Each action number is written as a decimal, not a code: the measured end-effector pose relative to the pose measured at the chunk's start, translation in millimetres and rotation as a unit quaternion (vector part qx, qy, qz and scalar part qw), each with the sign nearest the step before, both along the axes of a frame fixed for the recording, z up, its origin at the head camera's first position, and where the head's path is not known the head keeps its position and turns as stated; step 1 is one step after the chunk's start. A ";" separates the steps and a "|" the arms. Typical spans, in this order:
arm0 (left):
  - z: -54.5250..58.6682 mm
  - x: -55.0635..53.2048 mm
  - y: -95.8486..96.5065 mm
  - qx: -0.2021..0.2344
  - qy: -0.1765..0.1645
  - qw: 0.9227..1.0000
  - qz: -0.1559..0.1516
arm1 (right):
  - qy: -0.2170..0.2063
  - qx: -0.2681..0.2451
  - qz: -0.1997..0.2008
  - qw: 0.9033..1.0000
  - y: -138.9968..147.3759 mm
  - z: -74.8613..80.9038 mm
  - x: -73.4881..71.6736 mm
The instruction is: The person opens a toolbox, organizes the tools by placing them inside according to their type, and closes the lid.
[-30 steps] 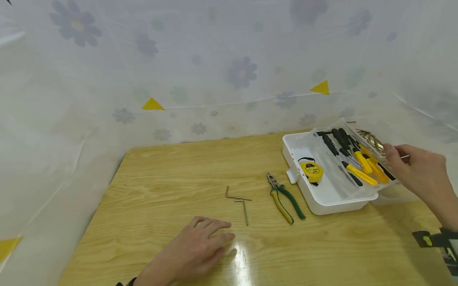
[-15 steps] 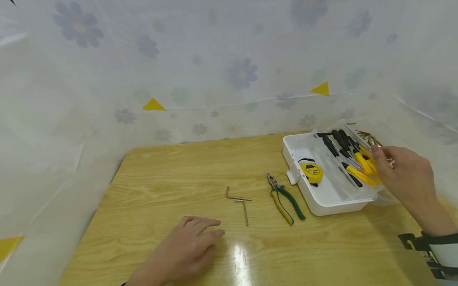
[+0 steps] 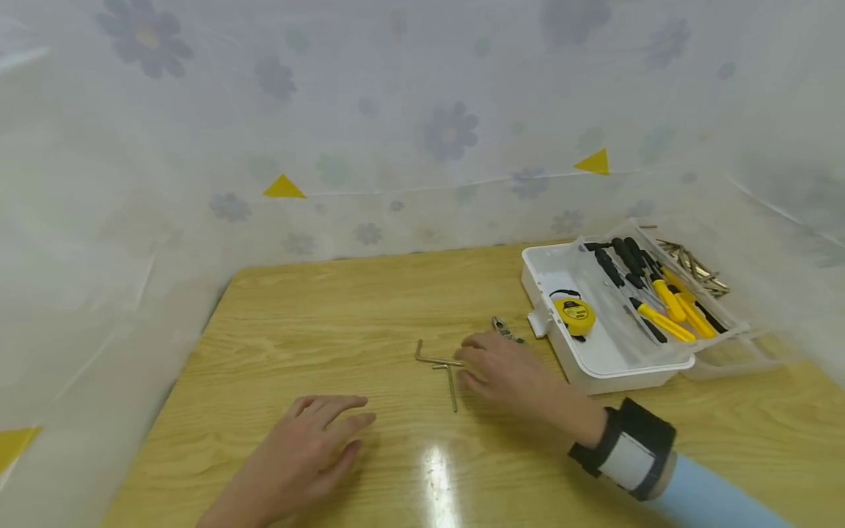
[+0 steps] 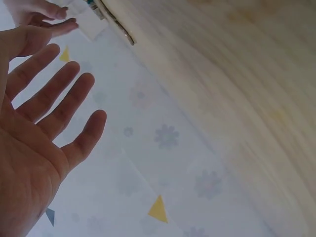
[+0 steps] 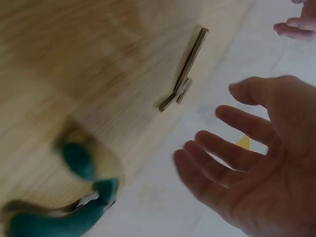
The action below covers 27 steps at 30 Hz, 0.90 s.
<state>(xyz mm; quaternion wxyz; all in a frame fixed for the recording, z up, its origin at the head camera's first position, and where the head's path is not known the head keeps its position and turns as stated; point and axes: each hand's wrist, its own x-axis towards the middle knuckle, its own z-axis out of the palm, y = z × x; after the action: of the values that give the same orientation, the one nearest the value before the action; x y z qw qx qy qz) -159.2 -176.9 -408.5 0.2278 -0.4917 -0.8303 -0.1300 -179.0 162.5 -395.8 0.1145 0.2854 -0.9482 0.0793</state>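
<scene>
My right hand (image 3: 511,378) hovers over the table with relaxed fingers, beside two L-shaped hex keys. One hex key (image 3: 436,360) lies across the top of the other hex key (image 3: 452,392). Combination pliers (image 3: 505,331) lie beneath this hand, which hides most of them in the head view. Their green handles (image 5: 59,224) show blurred in the right wrist view, where the palm (image 5: 276,173) holds nothing. To the left, my left hand (image 3: 300,447) is spread loosely above the wood, its fingers (image 4: 64,113) apart with nothing in them.
A white toolbox (image 3: 637,383) stands open at the right, with a yellow tape measure (image 3: 576,317) inside. Its clear tray carries black-handled screwdrivers (image 3: 607,268), yellow-handled tools (image 3: 663,319) and several brass-coloured hex keys (image 3: 693,268). A flowered plastic sheet (image 3: 370,147) hangs behind the table (image 3: 317,315).
My right hand has left the brass-coloured hex keys at the toolbox and swung left over the pliers. The left hand has drawn back toward the lower left.
</scene>
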 end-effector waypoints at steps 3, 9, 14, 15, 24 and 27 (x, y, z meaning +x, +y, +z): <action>1.6 -1.2 0.4 0.000 0.001 1.000 -0.003 | -0.113 0.061 0.008 0.992 -24.5 -4.3 -7.7; 2.3 -1.3 3.2 0.008 0.013 1.000 -0.016 | -0.179 0.061 0.014 0.982 -36.2 -10.8 -9.7; 3.5 -1.6 3.3 0.013 0.013 1.000 -0.019 | -0.178 0.004 0.050 0.983 -27.4 -10.6 -8.7; 3.8 -1.8 3.2 0.012 0.011 1.000 -0.018 | -0.179 -0.003 0.051 0.982 -25.4 -10.5 -8.9; 4.8 -3.8 4.6 0.008 0.000 1.000 -0.021 | -0.238 -0.029 0.014 0.971 -5.7 -1.8 -11.5; 4.6 -3.7 4.9 0.004 -0.005 1.000 -0.018 | -0.216 -0.054 0.024 0.974 3.4 2.8 -11.9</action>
<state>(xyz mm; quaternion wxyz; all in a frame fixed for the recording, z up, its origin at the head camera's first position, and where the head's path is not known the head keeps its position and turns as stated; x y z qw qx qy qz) -162.9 -172.0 -404.0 0.2233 -0.5053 -0.8217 -0.1401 -190.9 165.9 -393.0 -0.0800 0.2779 -0.9375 0.1934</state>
